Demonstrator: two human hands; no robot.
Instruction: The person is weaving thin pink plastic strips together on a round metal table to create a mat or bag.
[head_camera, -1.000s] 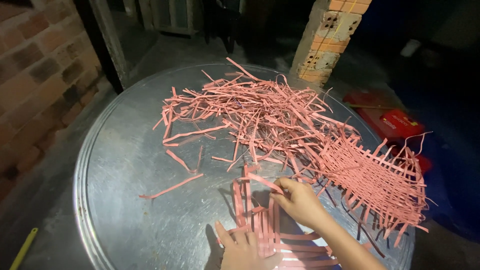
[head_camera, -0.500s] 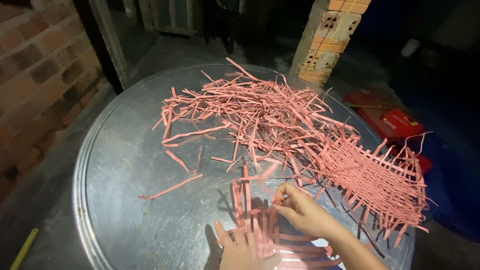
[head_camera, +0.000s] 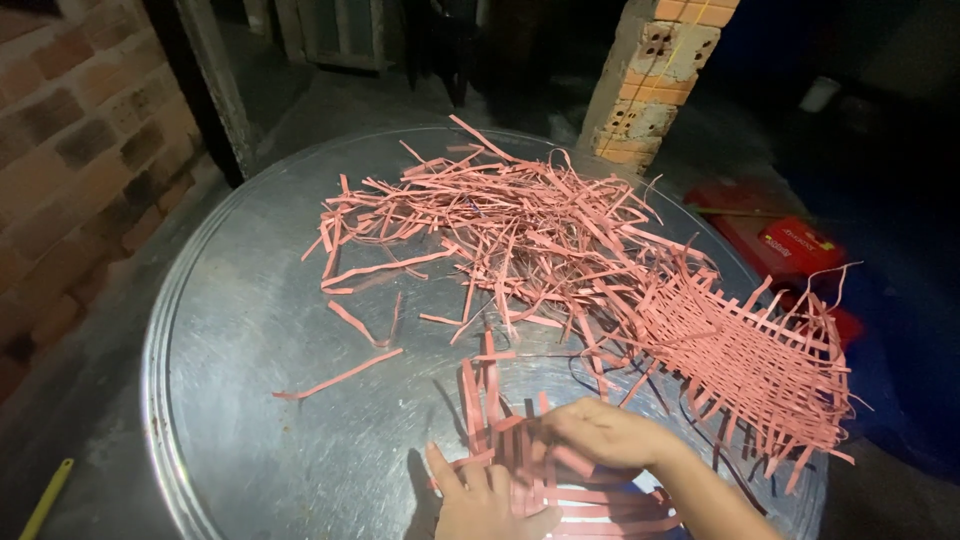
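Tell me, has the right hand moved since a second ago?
Yes. The right hand slid down-left toward the left hand, judged against the woven pink mat.

2 bare hands in shot: left hand (head_camera: 487, 502) and right hand (head_camera: 607, 433), no gloves, no rings, right forearm showing no sleeve.

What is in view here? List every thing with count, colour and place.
tray: one, silver, round, under everything.
loose strips: a heap, pink, far half of tray.
single strip: one, pink, alone, left of centre.
woven mat: one, pink, tray's right edge.
small weave: one, pink, near edge, under the hands.
brick pillar: one, orange and grey, behind tray.
brick wall: one, reddish, far left.
red box: one, right of tray.
yellow stick: one, bottom left floor.
left hand: flat on small weave.
right hand: on small weave, pinching strips.
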